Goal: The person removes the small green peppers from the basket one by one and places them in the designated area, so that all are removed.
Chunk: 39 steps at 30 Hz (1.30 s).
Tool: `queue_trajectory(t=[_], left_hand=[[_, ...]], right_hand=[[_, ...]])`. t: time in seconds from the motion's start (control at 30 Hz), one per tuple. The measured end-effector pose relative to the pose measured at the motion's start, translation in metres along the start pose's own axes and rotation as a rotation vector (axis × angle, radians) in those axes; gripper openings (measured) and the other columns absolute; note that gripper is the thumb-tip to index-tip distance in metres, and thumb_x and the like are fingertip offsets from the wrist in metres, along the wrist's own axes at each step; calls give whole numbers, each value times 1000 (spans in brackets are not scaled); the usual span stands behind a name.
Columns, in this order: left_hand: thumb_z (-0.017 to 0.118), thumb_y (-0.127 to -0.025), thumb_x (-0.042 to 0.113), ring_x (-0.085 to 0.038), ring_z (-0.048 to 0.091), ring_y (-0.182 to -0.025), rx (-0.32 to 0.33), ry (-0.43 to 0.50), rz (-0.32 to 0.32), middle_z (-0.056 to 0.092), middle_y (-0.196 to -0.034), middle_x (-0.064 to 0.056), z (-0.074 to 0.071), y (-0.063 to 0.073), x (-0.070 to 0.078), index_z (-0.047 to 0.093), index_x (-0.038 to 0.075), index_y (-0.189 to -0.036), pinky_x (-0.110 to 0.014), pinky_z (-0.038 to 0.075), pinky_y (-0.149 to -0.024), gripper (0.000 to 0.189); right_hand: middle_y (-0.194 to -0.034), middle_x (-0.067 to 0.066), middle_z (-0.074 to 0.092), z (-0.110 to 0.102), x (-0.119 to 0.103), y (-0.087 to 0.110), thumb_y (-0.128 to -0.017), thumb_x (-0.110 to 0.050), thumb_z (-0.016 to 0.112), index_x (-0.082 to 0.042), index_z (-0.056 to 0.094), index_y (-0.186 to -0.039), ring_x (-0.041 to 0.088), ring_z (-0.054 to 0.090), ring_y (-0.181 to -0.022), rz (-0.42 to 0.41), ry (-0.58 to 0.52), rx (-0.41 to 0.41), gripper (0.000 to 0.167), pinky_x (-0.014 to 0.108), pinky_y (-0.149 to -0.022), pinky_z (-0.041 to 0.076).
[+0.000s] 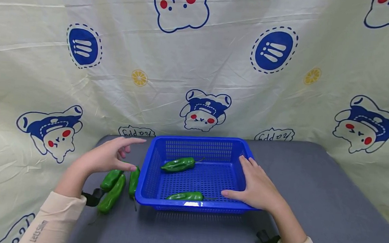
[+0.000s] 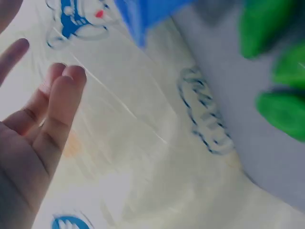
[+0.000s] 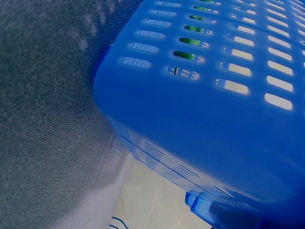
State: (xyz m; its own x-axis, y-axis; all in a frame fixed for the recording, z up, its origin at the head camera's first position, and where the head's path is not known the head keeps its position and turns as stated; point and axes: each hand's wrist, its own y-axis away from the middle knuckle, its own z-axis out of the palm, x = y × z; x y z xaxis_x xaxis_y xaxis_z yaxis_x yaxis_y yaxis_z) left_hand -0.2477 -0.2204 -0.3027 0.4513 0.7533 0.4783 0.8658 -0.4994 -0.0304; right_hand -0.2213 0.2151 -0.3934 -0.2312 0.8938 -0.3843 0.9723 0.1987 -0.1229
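Observation:
A blue plastic basket (image 1: 210,178) sits in front of me on the grey surface. Inside it lie two green peppers: one pepper (image 1: 179,164) towards the back, another pepper (image 1: 186,195) along the near wall. My left hand (image 1: 109,155) hovers left of the basket, thumb and index finger spread apart, holding nothing. Close below it are three more peppers, among them a long pepper (image 1: 112,194) and an upright-lying pepper (image 1: 134,181) beside the basket. My right hand (image 1: 259,185) rests over the basket's right rim, fingers and thumb spread over the inside. The right wrist view hides that hand.
The grey table (image 1: 299,183) extends to the right of the basket. A pale patterned cloth (image 1: 219,62) hangs behind it and down both sides. Dark straps, one being the left wrist's strap (image 1: 92,197), circle both wrists.

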Motion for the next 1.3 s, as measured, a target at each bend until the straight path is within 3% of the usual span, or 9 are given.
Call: queue_trajectory(t=[0.3,0.5,0.6,0.73,0.8,0.97,1.07,1.17,1.3], left_hand=[[83,-81,19,-26,59,-106,-212,6,-7,55,-117,-9,3,-68,49,39,34,-150,-38,54,-84,84],[82,-79,7,-22,56,-93,-355,-86,-36,52,-113,-12,19,-109,56,34,36,-151,-30,50,-70,92],[82,-78,3,-23,54,-102,-412,-152,-64,53,-120,-13,28,-123,55,31,39,-152,-30,51,-72,97],[81,-76,-3,-28,52,-128,-473,-213,-90,48,-145,-14,38,-139,56,25,40,-154,-39,55,-89,105],[81,-76,-4,-30,54,-129,-502,-255,-98,38,-155,-12,43,-146,58,22,39,-155,-41,54,-95,108],[81,-79,0,-26,63,-112,-577,-432,-119,18,-166,-8,56,-158,58,19,40,-155,-35,56,-88,106],[81,-80,3,-27,55,-126,-600,-510,-161,12,-167,-7,64,-161,58,19,44,-154,-35,57,-87,105],[82,-79,5,-31,46,-135,-596,-563,-208,11,-167,-8,69,-162,61,19,49,-153,-40,56,-90,107],[83,-79,6,-29,53,-124,-583,-618,-248,16,-165,-13,77,-161,65,20,54,-152,-36,58,-81,108]], right_hand=[[-163,21,23,-1,0,1,-67,-86,63,-3,20,-157,47,18,-149,-15,-7,4,131,72,-111,23],[-163,20,24,2,1,1,-66,-87,63,-4,20,-157,46,18,-150,-10,-8,1,131,72,-111,23],[-163,19,24,2,1,1,-65,-88,62,-5,21,-157,46,18,-150,-4,-5,5,131,73,-109,25],[-163,18,24,1,1,1,-64,-89,62,-7,20,-158,45,18,-150,2,-5,6,132,74,-108,26],[-163,17,24,0,2,2,-64,-89,62,-7,20,-158,45,18,-150,5,-8,6,131,74,-108,26],[-163,17,23,0,0,2,-64,-87,63,-7,20,-158,45,17,-150,8,-14,-3,131,74,-109,24],[-164,17,23,0,-1,2,-65,-87,64,-7,20,-158,45,17,-150,14,-14,-11,131,74,-109,24],[-164,17,23,0,-1,2,-65,-86,65,-7,20,-158,45,17,-151,19,-16,-12,130,74,-108,24],[-164,17,23,0,-1,1,-65,-86,65,-8,20,-158,45,17,-151,20,-11,-10,130,74,-109,25]])
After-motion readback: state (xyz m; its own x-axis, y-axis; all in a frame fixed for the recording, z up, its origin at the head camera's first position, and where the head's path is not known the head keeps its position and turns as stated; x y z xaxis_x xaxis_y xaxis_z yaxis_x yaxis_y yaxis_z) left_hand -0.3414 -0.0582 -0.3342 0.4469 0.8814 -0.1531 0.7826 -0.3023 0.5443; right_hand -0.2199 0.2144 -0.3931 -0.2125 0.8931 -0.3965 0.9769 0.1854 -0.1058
